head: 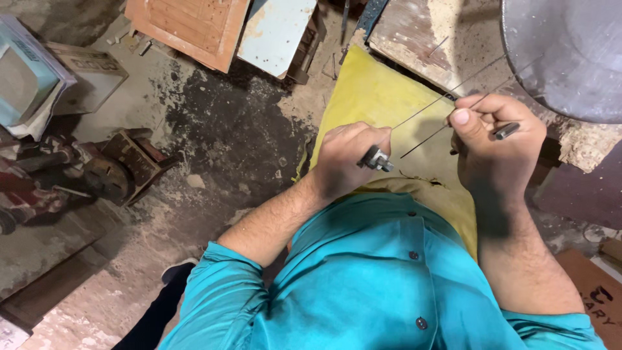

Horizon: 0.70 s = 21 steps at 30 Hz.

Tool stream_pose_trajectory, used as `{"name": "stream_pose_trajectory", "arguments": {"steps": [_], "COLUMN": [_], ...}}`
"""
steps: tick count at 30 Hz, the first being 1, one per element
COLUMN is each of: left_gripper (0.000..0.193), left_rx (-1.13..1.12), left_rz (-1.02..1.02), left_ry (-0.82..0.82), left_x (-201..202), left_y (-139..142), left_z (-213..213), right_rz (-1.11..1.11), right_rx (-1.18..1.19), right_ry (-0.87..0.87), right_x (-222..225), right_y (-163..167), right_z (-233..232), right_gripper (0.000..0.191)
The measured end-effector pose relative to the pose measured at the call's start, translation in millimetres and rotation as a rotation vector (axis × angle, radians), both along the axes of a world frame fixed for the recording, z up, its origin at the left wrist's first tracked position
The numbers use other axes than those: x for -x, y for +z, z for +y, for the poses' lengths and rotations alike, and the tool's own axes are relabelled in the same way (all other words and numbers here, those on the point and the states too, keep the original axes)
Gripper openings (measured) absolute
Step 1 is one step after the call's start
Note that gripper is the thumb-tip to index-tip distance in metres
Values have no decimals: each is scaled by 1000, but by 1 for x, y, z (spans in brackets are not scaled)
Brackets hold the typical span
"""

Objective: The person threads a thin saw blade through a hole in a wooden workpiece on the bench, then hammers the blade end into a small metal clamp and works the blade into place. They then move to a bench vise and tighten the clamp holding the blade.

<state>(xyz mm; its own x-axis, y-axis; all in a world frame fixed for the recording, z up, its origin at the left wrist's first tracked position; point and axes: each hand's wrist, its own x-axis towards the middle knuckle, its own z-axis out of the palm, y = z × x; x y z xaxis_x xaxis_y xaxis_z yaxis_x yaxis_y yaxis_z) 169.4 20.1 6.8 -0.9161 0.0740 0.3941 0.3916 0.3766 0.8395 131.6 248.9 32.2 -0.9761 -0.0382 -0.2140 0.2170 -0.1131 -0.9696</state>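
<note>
Wires pinched by both hands above yellow cushion, wooden bench behind

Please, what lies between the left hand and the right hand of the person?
In the head view, two thin metal rods cross the gap between the left hand and the right hand. Behind them lies a yellow cushion.

shirt: teal, dark buttons | sleeves: rolled to elbows | hands: bare | trousers: dark

Head view, steeply down, close.
</note>
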Motion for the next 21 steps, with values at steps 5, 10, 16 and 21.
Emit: {"name": "stream_pose_trajectory", "arguments": {"steps": [5, 10, 16, 21], "left_gripper": [19, 32, 17, 23], "left_rx": [-5, -49, 211, 218], "left_rz": [-21, -159, -610, -677], "left_ry": [39, 358, 728, 902], "left_x": [-4, 22, 76, 103], "left_y": [-16, -87, -197, -217], "left_z": [-11, -39, -141, -185], "right_rz": [-41, -66, 19, -21], "right_rx": [-21, -193, -292, -458], "right_ry": [-11, -8, 69, 83], "right_x": [2, 1, -5, -5], "right_y": [-4, -6, -16, -25], "right_z": [-8, -18, -23, -22], "right_gripper": [15, 11, 12, 11]}}
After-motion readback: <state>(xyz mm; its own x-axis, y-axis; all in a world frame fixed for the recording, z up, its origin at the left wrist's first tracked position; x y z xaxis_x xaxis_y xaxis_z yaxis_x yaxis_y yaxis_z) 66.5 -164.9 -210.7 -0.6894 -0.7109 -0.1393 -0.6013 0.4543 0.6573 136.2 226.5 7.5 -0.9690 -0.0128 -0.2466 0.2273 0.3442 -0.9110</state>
